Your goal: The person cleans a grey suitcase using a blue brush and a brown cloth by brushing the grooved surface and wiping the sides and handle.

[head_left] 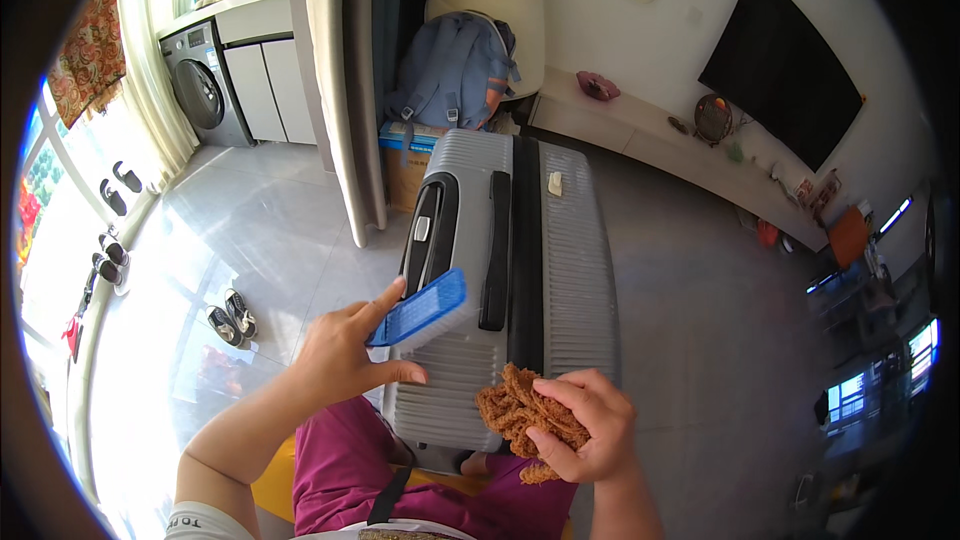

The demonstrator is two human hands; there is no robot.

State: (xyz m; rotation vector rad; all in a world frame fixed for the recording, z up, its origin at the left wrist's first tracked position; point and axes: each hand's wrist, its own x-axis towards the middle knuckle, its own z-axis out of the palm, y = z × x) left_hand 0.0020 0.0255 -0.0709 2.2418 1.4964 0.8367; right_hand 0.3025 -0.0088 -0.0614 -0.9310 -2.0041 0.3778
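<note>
A blue brush (pixel 425 308) is grasped in the left grip (pixel 340 352), with the fingers laid along its upper left edge and partly hidden by it. The thumb is spread apart below the brush, pointing to the right. The pale bristles are turned down and to the right, and the brush is tilted, its far end raised toward the upper right, beyond the fingertips. A crumpled brown cloth (pixel 520 410) is clenched in the right grip (pixel 592 430), pinched between thumb and fingers; most of it is bunched out to the left of the grip, and a loose end is hung below the thumb.

Between the two grips and beyond them, a grey ribbed suitcase (pixel 575 260) is set before the knees. Its left part is overlapped by the brush and its near right part by the cloth; whether either is touching the shell cannot be told. The suitcase is crossed lengthwise by a black band (pixel 526 240), with a black handle (pixel 494 252) just to its left. A small pale patch (pixel 555 183) is seen on the right shell. Behind the suitcase, a blue-grey backpack (pixel 455 70) is rested on a cardboard box (pixel 405 180).
</note>
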